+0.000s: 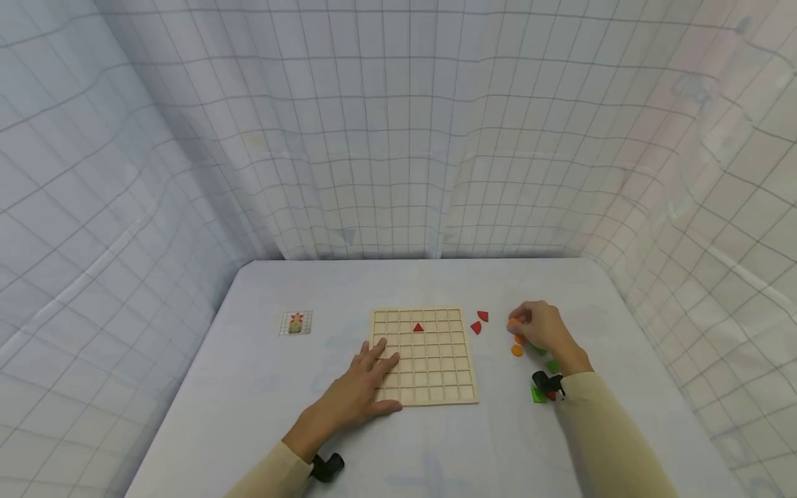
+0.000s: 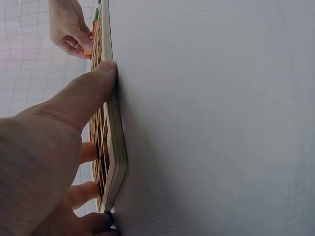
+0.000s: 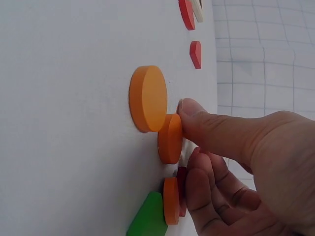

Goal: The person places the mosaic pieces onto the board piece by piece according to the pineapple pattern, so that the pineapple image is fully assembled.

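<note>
My left hand [image 1: 358, 391] rests spread on the left side of a wooden grid board [image 1: 436, 377]. Its thumb [image 2: 101, 78] lies along the board's near edge, with fingertips over the grid cells. A red triangle [image 1: 418, 328] sits in an upper cell. Right of the board, my right hand [image 1: 544, 328] bends down over the table, thumb and fingers pinching at an orange disc [image 1: 513, 322]. More orange discs lie close by, the nearest one [image 3: 150, 98] flat before the thumb. A green piece [image 3: 147, 216] is below the fingers in the right wrist view.
Two red rounded pieces [image 1: 476, 327] lie between board and right hand. Under the right wrist are green pieces [image 1: 538, 395], partly hidden by the forearm. A small picture card [image 1: 295, 323] with a gridded figure lies left of the board. White checked curtains [image 1: 398, 138] surround the table.
</note>
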